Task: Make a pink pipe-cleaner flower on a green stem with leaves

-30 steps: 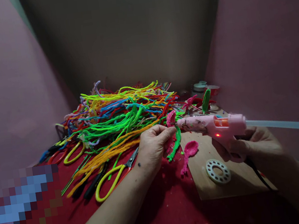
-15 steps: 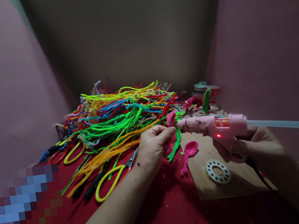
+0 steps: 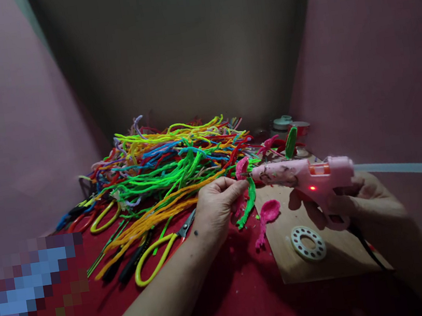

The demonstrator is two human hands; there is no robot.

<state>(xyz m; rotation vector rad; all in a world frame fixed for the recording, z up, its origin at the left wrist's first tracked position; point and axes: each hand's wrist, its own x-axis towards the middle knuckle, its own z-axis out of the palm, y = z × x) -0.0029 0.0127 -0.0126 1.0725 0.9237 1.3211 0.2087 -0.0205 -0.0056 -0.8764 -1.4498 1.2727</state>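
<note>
The right hand [image 3: 372,201] grips the glue gun [image 3: 329,178]; by its nozzle [image 3: 250,173], the left hand [image 3: 215,207] pinches a fuzzy pink piece [image 3: 241,168]. Best hold both still; the nozzle's likely hot.

A pink glue gun [image 3: 303,172], lit red on its side, points leftward at a fuzzy pink piece [image 3: 241,167].

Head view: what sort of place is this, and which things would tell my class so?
Probably a handicraft work area, whether at home or in a workshop I can't tell: a heap of colourful pipe cleaners, yellow-handled scissors and a pink hot glue gun suggest it.
</note>
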